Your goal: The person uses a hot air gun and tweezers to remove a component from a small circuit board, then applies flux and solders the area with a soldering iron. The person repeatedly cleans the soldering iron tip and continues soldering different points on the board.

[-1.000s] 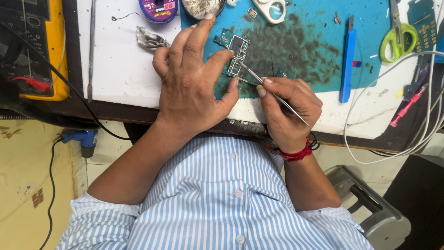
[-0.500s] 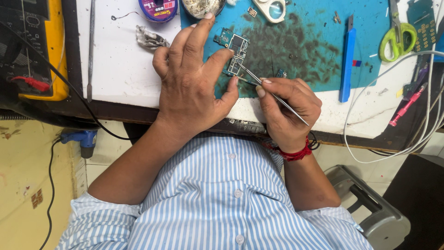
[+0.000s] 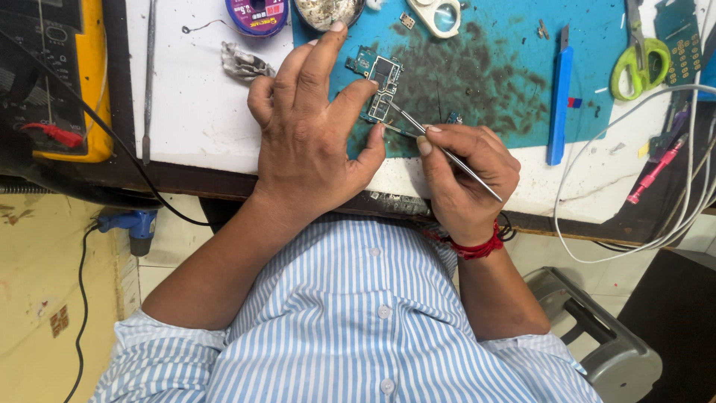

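Note:
A small blue-green circuit board [image 3: 378, 83] lies on a stained teal work mat [image 3: 492, 67]. My left hand [image 3: 313, 134] rests over the board's near edge, fingers spread, pinning it down with the fingertips. My right hand [image 3: 466, 175] grips thin metal tweezers [image 3: 440, 149], whose tips touch the board's lower right part. A red thread band circles my right wrist.
A yellow multimeter [image 3: 56, 82] with red lead sits at the left. A blue plastic pry tool [image 3: 559, 104], green-handled scissors [image 3: 640, 56], a magnifier loupe [image 3: 440, 15], a solder spool [image 3: 257, 13] and white cables [image 3: 634, 172] surround the mat. A grey stool [image 3: 597, 336] stands below right.

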